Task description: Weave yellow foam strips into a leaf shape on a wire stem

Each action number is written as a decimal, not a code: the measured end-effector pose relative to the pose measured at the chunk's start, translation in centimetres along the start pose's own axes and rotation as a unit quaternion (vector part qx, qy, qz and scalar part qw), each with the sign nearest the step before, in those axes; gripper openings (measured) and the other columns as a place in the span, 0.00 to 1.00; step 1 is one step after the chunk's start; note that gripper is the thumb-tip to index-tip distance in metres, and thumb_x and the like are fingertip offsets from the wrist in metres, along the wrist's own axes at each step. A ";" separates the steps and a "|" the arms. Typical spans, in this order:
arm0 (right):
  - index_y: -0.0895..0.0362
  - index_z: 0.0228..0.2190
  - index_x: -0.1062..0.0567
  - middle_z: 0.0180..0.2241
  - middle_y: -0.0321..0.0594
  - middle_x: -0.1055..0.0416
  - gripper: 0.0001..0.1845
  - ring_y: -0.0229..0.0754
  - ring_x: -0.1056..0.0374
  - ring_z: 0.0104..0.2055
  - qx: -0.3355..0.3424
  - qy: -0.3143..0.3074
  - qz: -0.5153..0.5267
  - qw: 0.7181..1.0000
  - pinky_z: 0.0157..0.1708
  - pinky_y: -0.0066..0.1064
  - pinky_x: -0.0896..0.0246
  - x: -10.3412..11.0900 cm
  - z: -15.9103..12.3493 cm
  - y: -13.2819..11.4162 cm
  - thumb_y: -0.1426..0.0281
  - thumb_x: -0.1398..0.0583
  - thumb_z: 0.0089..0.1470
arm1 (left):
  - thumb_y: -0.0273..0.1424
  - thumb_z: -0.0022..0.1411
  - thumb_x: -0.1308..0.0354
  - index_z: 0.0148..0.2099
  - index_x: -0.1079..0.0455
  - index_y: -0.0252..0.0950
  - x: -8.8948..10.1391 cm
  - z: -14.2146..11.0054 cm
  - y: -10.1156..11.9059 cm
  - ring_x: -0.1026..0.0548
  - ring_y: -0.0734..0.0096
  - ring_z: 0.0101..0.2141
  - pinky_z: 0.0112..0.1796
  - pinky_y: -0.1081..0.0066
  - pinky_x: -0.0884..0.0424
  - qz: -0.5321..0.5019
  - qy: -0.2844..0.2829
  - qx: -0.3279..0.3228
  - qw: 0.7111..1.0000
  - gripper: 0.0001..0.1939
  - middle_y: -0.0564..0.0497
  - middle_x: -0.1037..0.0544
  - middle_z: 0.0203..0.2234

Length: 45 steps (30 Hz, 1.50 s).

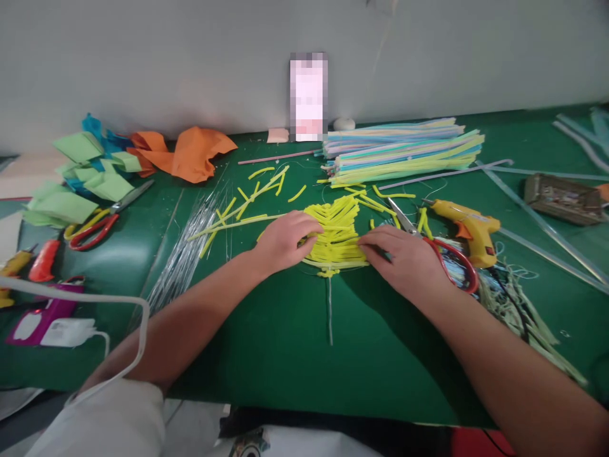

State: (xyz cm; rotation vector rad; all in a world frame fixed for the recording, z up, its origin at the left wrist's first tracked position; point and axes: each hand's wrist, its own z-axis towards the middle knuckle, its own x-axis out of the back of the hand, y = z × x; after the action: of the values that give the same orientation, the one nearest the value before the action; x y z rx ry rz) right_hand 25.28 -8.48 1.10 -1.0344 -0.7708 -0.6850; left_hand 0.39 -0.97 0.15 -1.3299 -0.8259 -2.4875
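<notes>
A leaf shape of yellow pipe cleaners (333, 231) lies on the green table before me, its short pieces slanting out from a middle line. From its lower end a thin wire stem (330, 311) points towards me. My left hand (291, 236) is closed at the leaf's left edge, thumb and fingers pinching there. At the right edge my right hand (404, 254) pinches the lower corner with thumb and forefinger. Loose cut yellow pieces (257, 200) are scattered behind my left hand. Red-handled scissors (454, 263) lie partly under my right hand.
A bundle of pastel pipe cleaners (404, 152) lies at the back, near a phone (309, 95) against the wall. Right are a yellow glue gun (469, 228) and glue sticks (547, 222). Left are silver wires (190, 241), orange paper (200, 152), more scissors (98, 228) and a white cable (145, 330).
</notes>
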 end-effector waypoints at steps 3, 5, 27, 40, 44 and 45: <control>0.54 0.33 0.24 0.38 0.44 0.22 0.08 0.48 0.26 0.42 -0.014 0.054 0.000 0.998 0.40 0.39 0.31 0.2 0.1 0.0 0.70 0.43 0.59 | 0.23 0.63 0.48 0.45 0.27 0.34 -0.1 0.0 -0.1 0.23 0.63 0.43 0.44 0.61 0.26 -0.007 -0.013 -0.016 1.000 0.10 0.44 0.20 0.42; 0.53 0.34 0.25 0.35 0.43 0.22 0.06 0.47 0.25 0.37 -0.071 0.075 0.036 0.994 0.37 0.38 0.31 0.2 0.0 0.0 0.68 0.43 0.59 | 0.22 0.61 0.47 0.44 0.27 0.34 0.2 0.0 0.0 0.24 0.63 0.44 0.44 0.61 0.26 -0.015 -0.026 -0.015 0.999 0.11 0.44 0.21 0.43; 0.57 0.41 0.22 0.47 0.46 0.24 0.11 0.52 0.28 0.49 0.108 -0.040 -0.028 0.993 0.50 0.47 0.33 -1.1 0.0 -0.4 0.70 0.40 0.57 | 0.30 0.67 0.49 0.43 0.32 0.36 2.0 0.2 -0.7 0.23 0.65 0.38 0.42 0.63 0.26 0.063 0.057 0.212 0.974 0.06 0.46 0.21 0.38; 0.57 0.38 0.22 0.43 0.46 0.22 0.08 0.51 0.28 0.46 0.137 -0.053 -0.027 0.989 0.46 0.46 0.33 -1.2 0.1 -0.9 0.71 0.40 0.57 | 0.27 0.65 0.48 0.36 0.30 0.35 -0.2 2.4 0.3 0.26 0.63 0.44 0.47 0.61 0.29 0.082 0.011 0.055 0.995 0.06 0.45 0.21 0.39; 0.55 0.41 0.22 0.45 0.45 0.22 0.10 0.50 0.28 0.48 0.125 -0.062 -0.006 0.990 0.48 0.45 0.33 -1.0 0.0 -0.8 0.70 0.41 0.58 | 0.25 0.61 0.48 0.33 0.29 0.35 3.4 1.4 -2.5 0.25 0.58 0.35 0.39 0.56 0.29 0.196 0.020 0.201 0.960 0.07 0.43 0.22 0.32; 0.55 0.41 0.22 0.45 0.45 0.22 0.10 0.50 0.28 0.49 0.124 -0.060 0.001 0.990 0.48 0.45 0.33 -0.9 0.0 -0.7 0.69 0.41 0.58 | 0.24 0.59 0.47 0.32 0.29 0.35 4.5 0.9 -3.5 0.26 0.56 0.33 0.38 0.54 0.30 0.228 0.018 0.219 0.949 0.06 0.43 0.23 0.30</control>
State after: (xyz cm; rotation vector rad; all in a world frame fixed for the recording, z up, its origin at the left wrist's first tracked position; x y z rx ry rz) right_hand 24.19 -8.61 0.72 -0.8538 -0.9338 -0.5135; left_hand -3.03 2.74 2.88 -1.1518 -0.8769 -1.8357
